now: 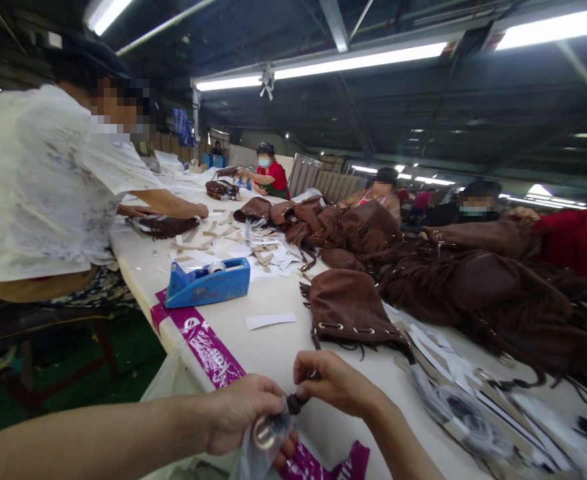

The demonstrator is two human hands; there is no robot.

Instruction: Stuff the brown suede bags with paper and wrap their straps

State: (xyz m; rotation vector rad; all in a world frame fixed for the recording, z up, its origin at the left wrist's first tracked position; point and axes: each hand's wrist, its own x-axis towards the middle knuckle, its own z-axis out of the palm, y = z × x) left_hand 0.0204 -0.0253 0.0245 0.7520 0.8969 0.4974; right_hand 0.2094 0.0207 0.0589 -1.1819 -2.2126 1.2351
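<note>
My left hand point(246, 407), closed, holds a clear plastic wrap point(253, 453) around a round metal ring point(264, 433). A dark brown strap end point(295, 404) sticks out between my two hands. My right hand point(336, 381) pinches this dark strap with bent fingers. Just beyond the hands, a brown fringed leather bag point(346, 303) lies on the white table point(273, 347), its eyelets towards me. Purple printed tape point(208, 347) runs along the table under my left hand.
A blue tape dispenser point(208, 283) stands near the left table edge. A paper strip point(271, 321) lies beside it, scraps point(268, 253) beyond. Brown bags point(478, 287) are heaped on the right, near plastic-wrapped straps point(461, 413). A co-worker in white point(48, 180) handles a fringed piece at left.
</note>
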